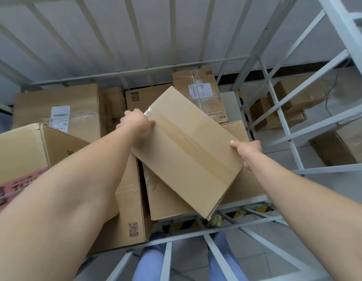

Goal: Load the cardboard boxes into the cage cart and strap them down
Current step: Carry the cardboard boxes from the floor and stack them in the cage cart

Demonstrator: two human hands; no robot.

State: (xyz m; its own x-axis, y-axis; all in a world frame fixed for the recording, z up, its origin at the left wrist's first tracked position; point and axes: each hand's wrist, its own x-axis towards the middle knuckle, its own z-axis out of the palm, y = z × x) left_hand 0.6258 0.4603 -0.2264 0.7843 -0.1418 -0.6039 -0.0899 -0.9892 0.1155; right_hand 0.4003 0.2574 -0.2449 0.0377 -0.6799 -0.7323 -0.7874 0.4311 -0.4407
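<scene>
I look down into a grey metal cage cart (pixel 196 64). A flat, taped cardboard box (pixel 188 149) hangs tilted above the boxes packed inside. My left hand (pixel 138 123) grips its far left corner, thumb on top. My right hand (pixel 248 152) holds its right edge, thumb on the top face. Under it lie a large brown box (pixel 168 197) and a tall box with a QR code (pixel 129 211). At the left stands a box with a pink printed band (pixel 24 153). Labelled boxes (pixel 60 112) fill the back of the cart.
The cart's near rail (pixel 188 238) crosses in front of my legs. Its right side bars (pixel 285 126) rise at the right, with more cardboard boxes (pixel 297 98) on the floor outside. A pale wall stands behind the cart's rear bars.
</scene>
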